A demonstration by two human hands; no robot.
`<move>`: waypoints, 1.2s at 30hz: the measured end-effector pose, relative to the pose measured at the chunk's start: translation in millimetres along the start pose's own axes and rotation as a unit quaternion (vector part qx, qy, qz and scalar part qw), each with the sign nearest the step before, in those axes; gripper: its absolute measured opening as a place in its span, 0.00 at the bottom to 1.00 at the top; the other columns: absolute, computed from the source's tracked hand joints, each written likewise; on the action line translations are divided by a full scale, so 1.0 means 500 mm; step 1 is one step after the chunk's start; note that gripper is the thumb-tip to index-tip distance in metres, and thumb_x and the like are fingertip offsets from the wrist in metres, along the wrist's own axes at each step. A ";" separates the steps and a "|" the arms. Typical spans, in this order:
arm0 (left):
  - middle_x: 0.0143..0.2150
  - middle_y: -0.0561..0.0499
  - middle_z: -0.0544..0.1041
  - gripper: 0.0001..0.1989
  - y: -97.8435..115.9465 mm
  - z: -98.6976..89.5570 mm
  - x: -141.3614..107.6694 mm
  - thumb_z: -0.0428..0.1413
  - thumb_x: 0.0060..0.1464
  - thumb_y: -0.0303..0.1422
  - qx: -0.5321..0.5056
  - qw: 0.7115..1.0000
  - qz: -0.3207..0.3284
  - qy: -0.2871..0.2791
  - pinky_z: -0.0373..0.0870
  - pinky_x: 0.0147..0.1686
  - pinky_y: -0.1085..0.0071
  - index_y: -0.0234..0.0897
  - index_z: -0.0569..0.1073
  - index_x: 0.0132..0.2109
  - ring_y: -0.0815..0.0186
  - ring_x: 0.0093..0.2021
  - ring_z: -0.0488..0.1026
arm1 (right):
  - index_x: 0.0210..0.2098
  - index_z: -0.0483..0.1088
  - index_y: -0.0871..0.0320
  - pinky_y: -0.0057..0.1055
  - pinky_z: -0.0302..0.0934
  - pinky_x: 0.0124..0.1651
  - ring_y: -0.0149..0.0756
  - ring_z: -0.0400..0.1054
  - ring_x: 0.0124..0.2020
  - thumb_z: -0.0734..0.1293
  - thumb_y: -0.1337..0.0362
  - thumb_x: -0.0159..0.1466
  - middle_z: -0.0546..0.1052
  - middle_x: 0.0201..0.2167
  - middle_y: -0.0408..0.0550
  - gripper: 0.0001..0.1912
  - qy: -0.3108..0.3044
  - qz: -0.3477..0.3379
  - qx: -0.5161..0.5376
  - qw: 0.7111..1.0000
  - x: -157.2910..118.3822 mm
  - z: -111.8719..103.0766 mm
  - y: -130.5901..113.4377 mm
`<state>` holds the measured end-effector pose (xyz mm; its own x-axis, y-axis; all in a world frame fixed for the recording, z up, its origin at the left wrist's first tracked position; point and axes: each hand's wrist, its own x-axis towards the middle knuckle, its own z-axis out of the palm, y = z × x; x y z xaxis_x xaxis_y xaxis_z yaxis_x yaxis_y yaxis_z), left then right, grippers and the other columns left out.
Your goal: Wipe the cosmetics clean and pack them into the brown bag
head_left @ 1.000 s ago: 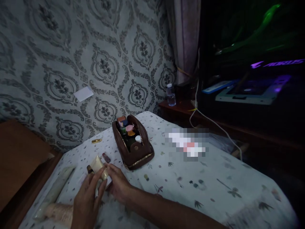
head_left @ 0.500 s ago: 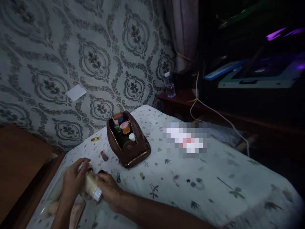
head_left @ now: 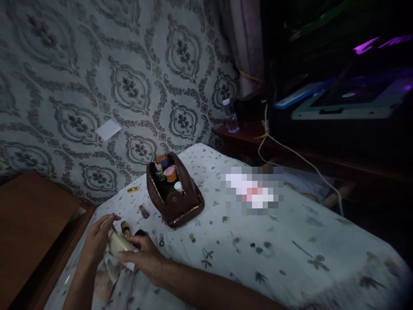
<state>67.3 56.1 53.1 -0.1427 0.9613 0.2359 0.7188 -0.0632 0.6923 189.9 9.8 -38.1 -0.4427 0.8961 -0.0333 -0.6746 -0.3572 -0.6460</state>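
My right hand [head_left: 146, 256] grips a cream-coloured squeeze tube [head_left: 119, 244] near its white cap. At the tube's other end, my left hand [head_left: 95, 241] has its fingers curled with the index finger partly stretched. What looks like a crumpled pale cloth [head_left: 110, 265] hangs just under the left hand, touching it; the grip is partly hidden. A small gold-and-dark bottle [head_left: 125, 229] lies beyond the tube. Beside my right fingers is a round black object [head_left: 140, 233], mostly covered. A small lipstick-like tube [head_left: 143, 211] lies farther back on the patterned sheet [head_left: 232, 267].
An open brown cosmetic bag [head_left: 183, 211] holds several small containers. A gold tube [head_left: 133, 189] lies left of it. A pixelated patch [head_left: 251, 189] covers something to the right. A water bottle [head_left: 230, 116] stands on the red-brown shelf [head_left: 250, 128], with a white cable [head_left: 300, 155] beside it.
My right hand has turned the tube, so its cap end now shows less. The left hand has moved off the gold-and-dark bottle, which shows more clearly. The view has shifted slightly.
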 end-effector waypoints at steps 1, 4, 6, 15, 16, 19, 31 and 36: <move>0.16 0.57 0.66 0.30 -0.002 -0.002 -0.001 0.55 0.39 0.59 -0.005 1.000 -0.007 0.003 0.57 0.18 0.73 0.34 0.76 0.33 0.67 0.17 0.62 | 0.43 0.76 0.62 0.25 0.55 0.24 0.28 0.65 0.22 0.80 0.54 0.36 0.75 0.28 0.43 0.36 -0.004 -0.001 0.005 1.000 0.001 0.000 0.004; 0.19 0.55 0.70 0.30 -0.010 -0.002 -0.005 0.53 0.44 0.59 -0.003 0.999 0.008 0.035 0.60 0.19 0.72 0.34 0.76 0.36 0.65 0.19 0.64 | 0.43 0.75 0.62 0.25 0.55 0.23 0.28 0.66 0.21 0.80 0.55 0.36 0.76 0.29 0.44 0.35 -0.005 0.002 0.032 0.999 0.010 -0.001 0.023; 0.24 0.52 0.74 0.30 -0.016 0.002 -0.011 0.50 0.49 0.58 0.021 0.996 0.047 0.073 0.64 0.23 0.70 0.34 0.76 0.39 0.62 0.24 0.69 | 0.41 0.74 0.61 0.25 0.55 0.23 0.28 0.67 0.20 0.80 0.55 0.36 0.77 0.30 0.44 0.34 -0.003 0.004 0.053 0.999 0.018 -0.001 0.037; 0.48 0.40 0.76 0.26 -0.039 0.054 -0.036 0.41 0.60 0.49 0.093 0.962 0.202 0.159 0.64 0.56 0.54 0.35 0.74 0.47 0.51 0.53 0.70 | 0.34 0.76 0.60 0.29 0.60 0.37 0.31 0.69 0.30 0.80 0.62 0.40 0.75 0.28 0.42 0.22 0.045 -0.020 0.116 0.992 0.021 0.004 0.051; 0.48 0.40 0.75 0.26 -0.043 0.060 -0.040 0.41 0.61 0.49 0.092 0.962 0.205 0.154 0.64 0.57 0.53 0.36 0.73 0.49 0.52 0.54 0.69 | 0.34 0.75 0.60 0.29 0.60 0.37 0.31 0.68 0.29 0.79 0.62 0.41 0.75 0.27 0.42 0.22 0.041 -0.017 0.117 0.992 0.021 0.003 0.050; 0.49 0.41 0.73 0.24 -0.050 0.075 -0.056 0.43 0.61 0.48 0.084 0.967 0.201 0.131 0.64 0.57 0.52 0.36 0.71 0.52 0.52 0.54 0.68 | 0.33 0.74 0.58 0.29 0.59 0.34 0.32 0.67 0.28 0.79 0.59 0.42 0.73 0.25 0.40 0.20 0.034 -0.017 0.118 0.992 0.023 -0.001 0.052; 0.66 0.36 0.57 0.16 -0.040 0.129 -0.148 0.45 0.64 0.42 0.051 0.963 0.212 0.157 0.53 0.65 0.47 0.38 0.66 0.52 0.51 0.69 0.53 | 0.40 0.73 0.54 0.27 0.59 0.35 0.35 0.71 0.38 0.76 0.58 0.46 0.79 0.38 0.43 0.22 0.021 -0.048 0.143 0.988 0.013 -0.001 0.006; 0.63 0.38 0.62 0.19 -0.039 0.097 -0.126 0.46 0.62 0.48 -0.028 0.964 0.140 0.225 0.54 0.65 0.51 0.39 0.63 0.50 0.51 0.66 0.57 | 0.36 0.71 0.59 0.27 0.59 0.28 0.34 0.71 0.30 0.73 0.61 0.52 0.77 0.29 0.44 0.14 -0.025 -0.002 0.158 0.987 0.015 -0.002 0.006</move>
<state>95.4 9.8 -8.3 -0.2370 0.6920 0.6819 0.7365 -0.3297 0.5906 185.4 15.6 -41.2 -0.4624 0.8866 0.0121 -0.8240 -0.4247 -0.3750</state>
